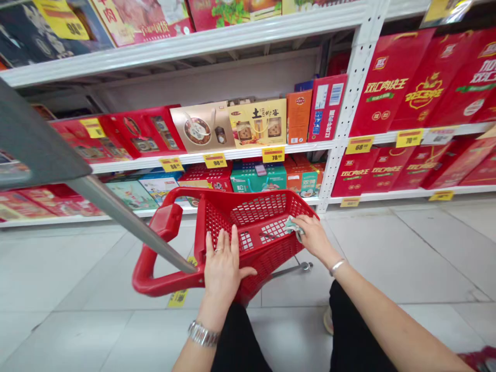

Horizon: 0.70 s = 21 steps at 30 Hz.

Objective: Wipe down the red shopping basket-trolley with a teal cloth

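Note:
A red plastic shopping cart with a perforated basket stands in front of me, its thick red handle on the left. My left hand lies over the near side of the basket by the handle, fingers stretched and thumb out, holding nothing. At the right end, my right hand grips a crumpled pale green and white cloth against the basket's rim. The fingers behind the cloth are partly hidden. Through the basket's grid floor, the tiles show.
A grey metal pole slants from the upper left down to the cart. White shelves behind hold gift boxes and red bags, with yellow price tags. Pale floor tiles surround the cart. My legs are close behind it.

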Motion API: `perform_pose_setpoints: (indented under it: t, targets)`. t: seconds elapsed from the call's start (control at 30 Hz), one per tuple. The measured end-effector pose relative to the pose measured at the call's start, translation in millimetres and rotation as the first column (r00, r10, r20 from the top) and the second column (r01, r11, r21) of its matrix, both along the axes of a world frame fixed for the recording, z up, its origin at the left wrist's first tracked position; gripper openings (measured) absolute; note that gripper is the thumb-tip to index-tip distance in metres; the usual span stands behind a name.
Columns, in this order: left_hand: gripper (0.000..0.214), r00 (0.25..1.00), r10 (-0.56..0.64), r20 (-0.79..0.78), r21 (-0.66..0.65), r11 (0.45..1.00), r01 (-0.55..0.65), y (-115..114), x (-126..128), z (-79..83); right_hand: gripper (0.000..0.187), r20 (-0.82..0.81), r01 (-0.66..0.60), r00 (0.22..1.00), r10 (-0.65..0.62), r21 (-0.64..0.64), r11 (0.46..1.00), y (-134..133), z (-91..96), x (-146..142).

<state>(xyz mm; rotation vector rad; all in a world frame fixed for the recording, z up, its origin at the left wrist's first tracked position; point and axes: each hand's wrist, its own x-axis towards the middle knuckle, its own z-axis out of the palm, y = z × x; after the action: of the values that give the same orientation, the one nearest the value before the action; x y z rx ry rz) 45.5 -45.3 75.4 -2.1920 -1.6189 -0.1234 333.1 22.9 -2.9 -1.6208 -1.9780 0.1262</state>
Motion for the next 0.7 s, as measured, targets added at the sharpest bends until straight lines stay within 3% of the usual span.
perform_pose_setpoints:
  t: [0.17, 0.3, 0.47, 0.6, 0.7]
  targets:
    - [0.111, 1.0, -0.022, -0.007, 0.013, 1.0, 0.022, 11.5, 2.7, -3.1, 0.039, 0.055, 0.066, 0.996, -0.064, -0.044, 0.997, 25.5, 7.6, 28.8]
    - [0.106, 0.998, -0.056, 0.039, 0.034, 0.998, 0.055, 21.8, -0.1, -3.4, 0.036, 0.077, 0.087, 0.994, -0.082, -0.056, 0.995, 22.8, 10.1, 30.5]
    - [0.099, 0.996, -0.037, 0.08, 0.017, 0.999, 0.036, 39.5, -21.1, 0.2, 0.044, 0.067, 0.075, 0.995, -0.073, -0.026, 0.997, -14.5, -2.4, 24.5]
    - [0.085, 0.996, -0.003, 0.089, 0.026, 1.0, 0.001, 52.9, -40.4, 0.0, 0.051, 0.014, 0.04, 0.999, -0.042, 0.12, 0.992, -51.5, -22.6, 11.2]
    - [0.076, 0.993, 0.009, 0.12, 0.027, 1.0, -0.012, 59.7, -49.6, -1.2, 0.055, 0.021, 0.05, 0.998, -0.054, 0.18, 0.982, -68.1, -20.1, -12.6]
